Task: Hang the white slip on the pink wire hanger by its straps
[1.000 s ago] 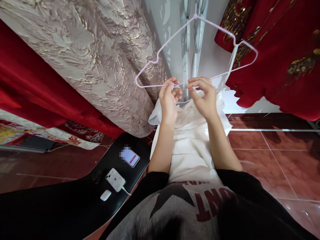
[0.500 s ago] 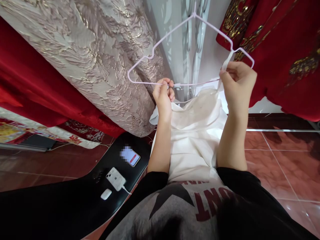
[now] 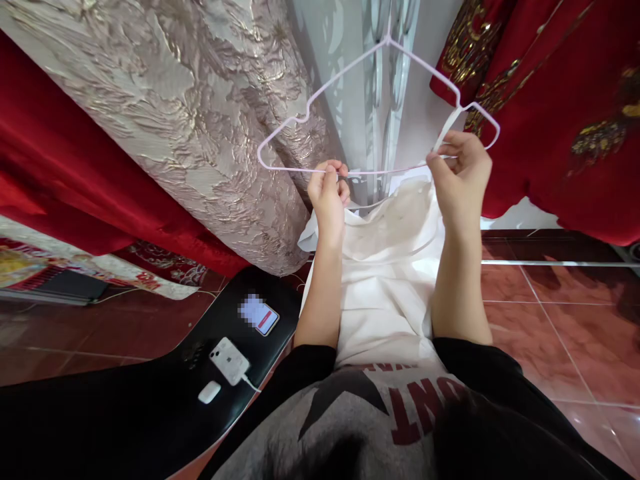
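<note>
While left hand (image 3: 329,197) pinches hanger (image 3: 370,173), right hand (image 3: 465,175) grips strap (image 3: 447,129); shirt (image 3: 377,423) reads "ONT"; phone (image 3: 229,361) Apple-marked.

Reads "ONT" — upside down, in maroon — on the black-sleeved grey fabric shirt (image 3: 364,421), near; shows an apple logo (image 3: 230,360) on the white rectangular phone (image 3: 237,371), left. Elsewhere, too small or blurred to read.

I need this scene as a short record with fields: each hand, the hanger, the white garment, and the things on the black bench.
Left hand: fingers gripping the bottom bar of the hanger
Right hand: pinching a white strap
Hanger: pale pink; strap reaches its right notch
White garment: below the hanger, between the forearms
Black bench: white phone with cable, lit phone, small white case
</note>
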Available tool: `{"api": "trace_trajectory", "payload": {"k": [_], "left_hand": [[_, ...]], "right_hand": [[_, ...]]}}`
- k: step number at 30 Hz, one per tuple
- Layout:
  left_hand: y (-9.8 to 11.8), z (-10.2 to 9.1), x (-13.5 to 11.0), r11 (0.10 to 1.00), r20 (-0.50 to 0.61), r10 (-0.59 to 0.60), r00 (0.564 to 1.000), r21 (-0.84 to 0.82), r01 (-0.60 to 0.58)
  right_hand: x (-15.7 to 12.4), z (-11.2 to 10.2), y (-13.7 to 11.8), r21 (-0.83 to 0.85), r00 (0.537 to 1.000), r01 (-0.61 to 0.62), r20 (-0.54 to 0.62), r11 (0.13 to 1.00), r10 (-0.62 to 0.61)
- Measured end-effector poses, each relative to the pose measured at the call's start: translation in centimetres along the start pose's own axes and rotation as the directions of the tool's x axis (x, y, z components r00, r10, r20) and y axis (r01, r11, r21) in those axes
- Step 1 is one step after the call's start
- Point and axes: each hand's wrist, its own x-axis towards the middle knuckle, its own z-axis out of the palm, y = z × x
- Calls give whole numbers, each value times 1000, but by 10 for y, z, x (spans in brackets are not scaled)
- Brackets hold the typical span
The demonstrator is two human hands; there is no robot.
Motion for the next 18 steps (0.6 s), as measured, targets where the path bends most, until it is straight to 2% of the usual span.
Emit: {"api": "trace_trajectory", "payload": {"k": [3, 5, 9, 11, 13, 15, 16, 17, 18], "left_hand": [[0, 2, -1, 1000, -7, -15, 1000, -22, 15], [1, 2, 0, 999, -15, -28, 1000, -32, 27], [5, -4, 3, 999, 23, -39, 999, -34, 40], [5, -8, 6, 999, 50, -34, 998, -33, 36], [5, -10, 8, 999, 63, -34, 997, -32, 36], [5, -11, 9, 998, 64, -44, 997, -34, 46], [4, -11, 9, 998, 59, -49, 997, -37, 51], [4, -10, 9, 998, 55, -55, 997, -39, 57], [5, -8, 8, 997, 49, -62, 997, -40, 64]], "right_hand": [[-5, 10, -7, 98, 997, -64, 52, 993, 59], [1, 14, -18, 151, 995, -102, 29, 983, 99], [43, 7, -41, 277, 983, -97, -121, 956, 135], [62, -3, -45, 406, 959, -182, -126, 896, 252], [66, -12, -42, 523, 893, -229, -222, 821, 391], [53, -14, -31, 531, 778, -116, -477, 840, 409], [42, -13, -25, 443, 714, 22, -635, 896, 296], [30, -9, -19, 353, 624, 136, -756, 926, 197], [17, -3, -14, 263, 600, 242, -797, 934, 69]]}}
